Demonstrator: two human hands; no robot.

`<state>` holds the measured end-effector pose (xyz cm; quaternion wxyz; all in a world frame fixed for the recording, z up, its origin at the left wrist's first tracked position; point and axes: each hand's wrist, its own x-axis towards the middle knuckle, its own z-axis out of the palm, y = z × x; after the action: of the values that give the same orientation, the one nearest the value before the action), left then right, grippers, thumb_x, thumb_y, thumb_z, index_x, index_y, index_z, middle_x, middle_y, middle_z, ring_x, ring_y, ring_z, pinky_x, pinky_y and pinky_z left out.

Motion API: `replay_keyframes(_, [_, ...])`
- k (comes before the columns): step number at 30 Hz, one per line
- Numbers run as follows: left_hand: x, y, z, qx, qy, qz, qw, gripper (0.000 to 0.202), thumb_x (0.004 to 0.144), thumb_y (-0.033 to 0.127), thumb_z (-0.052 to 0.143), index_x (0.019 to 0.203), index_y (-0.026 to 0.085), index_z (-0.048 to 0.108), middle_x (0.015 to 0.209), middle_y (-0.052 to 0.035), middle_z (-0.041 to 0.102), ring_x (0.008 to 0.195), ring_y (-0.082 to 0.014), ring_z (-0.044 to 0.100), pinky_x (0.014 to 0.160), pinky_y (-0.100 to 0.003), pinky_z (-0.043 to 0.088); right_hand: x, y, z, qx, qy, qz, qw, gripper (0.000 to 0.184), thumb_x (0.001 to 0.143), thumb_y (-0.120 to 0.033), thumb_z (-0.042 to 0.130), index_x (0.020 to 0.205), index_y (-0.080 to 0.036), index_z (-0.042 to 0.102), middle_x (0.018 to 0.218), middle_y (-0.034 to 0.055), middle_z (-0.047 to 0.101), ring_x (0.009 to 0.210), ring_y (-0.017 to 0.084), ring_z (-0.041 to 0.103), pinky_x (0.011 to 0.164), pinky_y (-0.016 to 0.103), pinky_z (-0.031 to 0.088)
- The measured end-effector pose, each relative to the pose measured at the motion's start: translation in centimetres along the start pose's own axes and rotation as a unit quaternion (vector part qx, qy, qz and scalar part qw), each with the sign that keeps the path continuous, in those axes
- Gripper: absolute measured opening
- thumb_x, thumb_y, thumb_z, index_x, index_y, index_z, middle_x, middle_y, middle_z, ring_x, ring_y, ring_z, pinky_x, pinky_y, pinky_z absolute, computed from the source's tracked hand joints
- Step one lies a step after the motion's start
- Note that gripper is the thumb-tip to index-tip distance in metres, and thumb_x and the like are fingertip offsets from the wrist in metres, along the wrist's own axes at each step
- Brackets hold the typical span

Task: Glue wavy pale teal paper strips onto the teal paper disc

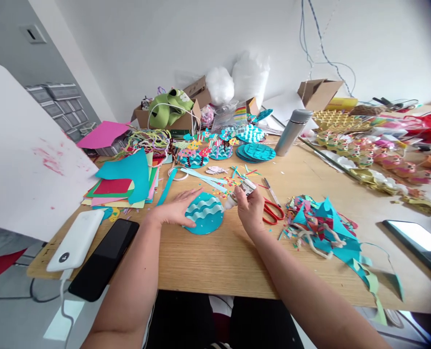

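Note:
A round blue paper disc (204, 224) lies flat on the table, with two wavy pale-blue paper strips (201, 211) across it and small whitish dots on its surface. My left hand (177, 208) rests at its left edge, thumb and fingers spread apart and touching it. In my right hand (251, 208) is a small white glue bottle (247, 186), tilted with its tip down to the left, by the disc's right edge. Red-handled scissors (273, 212) and a pen (272, 190) lie just right of that hand. Colored paper bits (233, 182) are scattered behind the bottle.
Finished-looking fish decorations (193, 157) and stacked blue discs (255, 152) stand at the back, near a steel bottle (293, 132). Paper scraps (320, 225) are heaped on the right. Colored sheets (123, 169), a power bank (75, 240) and a black phone (104, 259) lie left.

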<state>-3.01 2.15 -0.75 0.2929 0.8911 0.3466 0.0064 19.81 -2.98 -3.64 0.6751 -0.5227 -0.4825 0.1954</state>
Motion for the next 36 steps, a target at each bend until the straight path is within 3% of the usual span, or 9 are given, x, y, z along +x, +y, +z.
replay_keyframes(5, [-0.6,-0.3,-0.6,-0.053,0.012,0.022,0.998,0.108,0.066,0.028,0.068,0.15,0.034,-0.001,0.158,0.0036,0.016,0.144,-0.0229,0.016,0.116,-0.041,0.021,-1.4,-1.8,1.3,0.014,-0.056,0.01,0.998,0.025,0.081,-0.043,0.058,0.079,-0.021,0.048,0.068,-0.0014,0.053,0.059,0.013,0.052,0.054,0.026,0.044])
replay_keyframes(9, [-0.7,-0.4,-0.7,-0.06,0.016,0.024,0.998,0.109,0.065,0.026,0.068,0.15,0.033,0.001,0.158,0.0036,0.018,0.144,-0.0236,0.017,0.116,-0.04,0.022,-3.0,-2.6,2.8,-0.036,-0.123,-0.015,0.992,0.023,0.08,-0.041,0.06,0.08,-0.021,0.049,0.069,-0.0013,0.055,0.059,0.013,0.05,0.055,0.026,0.041])
replay_keyframes(15, [-0.6,-0.8,-0.4,-0.056,0.019,0.038,0.998,0.106,0.069,0.034,0.07,0.151,0.023,0.005,0.159,-0.0061,0.012,0.145,-0.0239,0.015,0.117,-0.038,0.018,-5.1,-2.6,4.9,-0.09,-0.119,-0.08,0.986,0.025,0.08,-0.04,0.059,0.074,-0.022,0.043,0.065,-0.0032,0.047,0.059,0.013,0.043,0.056,0.026,0.036])
replay_keyframes(21, [-0.3,-1.6,0.2,-0.04,0.025,0.053,0.998,0.104,0.072,0.044,0.069,0.151,0.022,0.005,0.158,-0.0089,0.014,0.144,-0.0253,0.017,0.116,-0.039,0.02,-6.2,-1.7,5.5,-0.118,-0.126,-0.12,0.978,0.024,0.08,-0.04,0.059,0.074,-0.022,0.043,0.066,-0.0032,0.047,0.06,0.013,0.041,0.057,0.026,0.035])
replay_keyframes(30, [0.0,-2.0,0.4,-0.029,0.028,0.069,0.997,0.104,0.07,0.037,0.07,0.151,0.017,0.006,0.158,-0.011,0.016,0.144,-0.0247,0.018,0.116,-0.035,0.019,-6.1,-1.2,6.0,-0.134,-0.127,-0.145,0.972,0.03,0.081,-0.048,0.058,0.072,-0.025,0.042,0.064,-0.0015,0.047,0.059,0.017,0.043,0.057,0.031,0.036])
replay_keyframes(36, [0.2,-2.2,0.4,-0.028,0.028,0.074,0.996,0.104,0.07,0.035,0.07,0.15,0.016,0.007,0.158,-0.0122,0.016,0.144,-0.024,0.018,0.116,-0.036,0.019,-6.4,-0.9,6.0,-0.138,-0.142,-0.147,0.969,0.026,0.082,-0.043,0.058,0.075,-0.024,0.043,0.066,-0.0023,0.046,0.059,0.015,0.043,0.057,0.029,0.035])
